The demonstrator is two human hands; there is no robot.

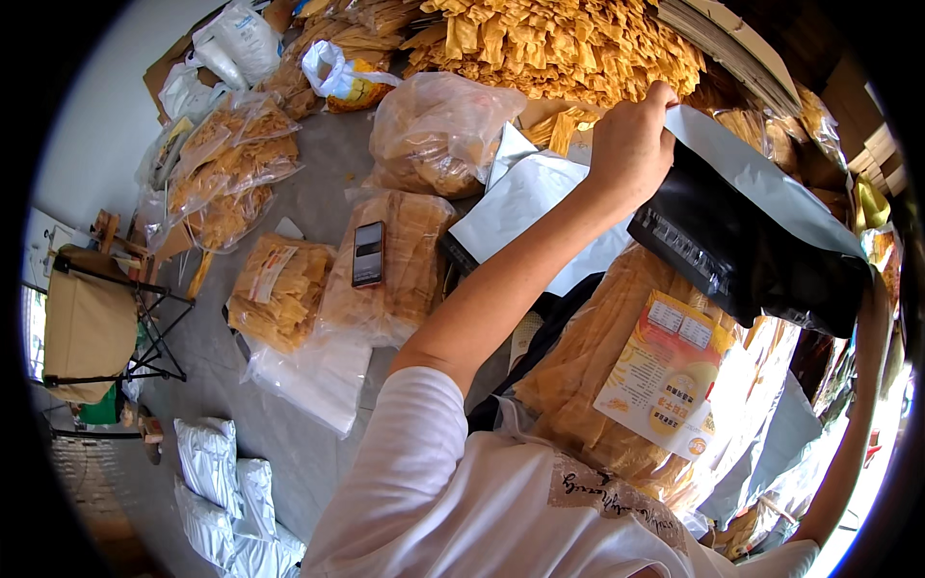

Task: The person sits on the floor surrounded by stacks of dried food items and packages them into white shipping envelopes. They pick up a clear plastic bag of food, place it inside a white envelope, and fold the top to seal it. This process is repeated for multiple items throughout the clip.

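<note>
My left hand [634, 150] is closed on one top corner of a black plastic mailing bag [751, 238] with a pale grey inner side. The bag's other top corner is at my right hand [873, 289], seen edge-on at the far right; its fingers are hard to make out. The bag hangs between the hands, its mouth edge stretched. Below it, against my shirt, leans a large clear plastic bag of dried yellow sheets or sticks [578, 361] with a printed label card [668, 376]. Pale plastic mailing bags [535, 209] lie beyond my left forearm.
A phone [368, 253] lies on a bagged bundle [412, 253], beside a smaller bag [278, 289]. Clear plastic bags [311, 383] lie nearer. Silver-grey parcels [209, 462] are at lower left, a folding stool [94, 325] at left. Dried sheets [549, 43] and flattened cardboard [737, 50] are stacked beyond.
</note>
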